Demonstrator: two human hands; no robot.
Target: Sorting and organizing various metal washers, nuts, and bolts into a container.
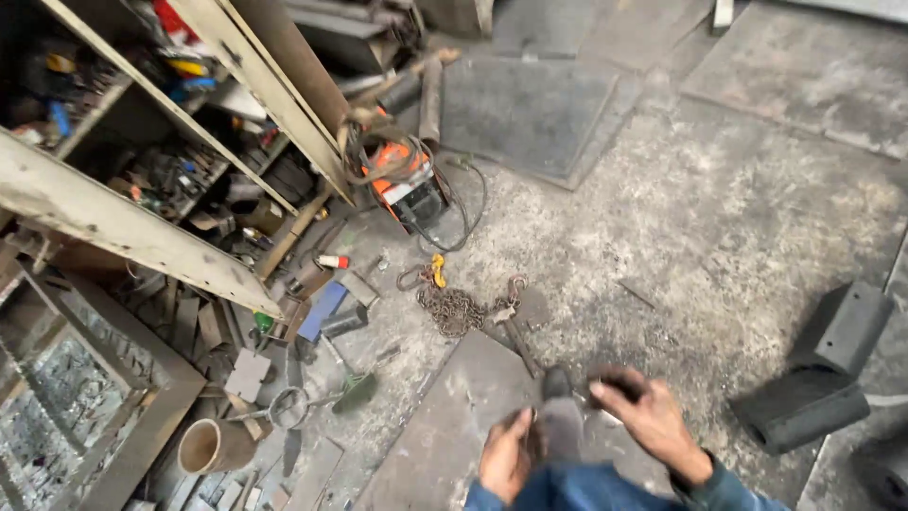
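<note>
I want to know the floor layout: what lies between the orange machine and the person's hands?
In the head view, a pile of rusty chain with a yellow hook lies between the orange machine and the hands, then a grey metal plate.

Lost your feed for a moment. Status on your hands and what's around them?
Left hand on dark blurred object. Right hand gripping something dark, unclear. Chain ahead on the floor.
</note>
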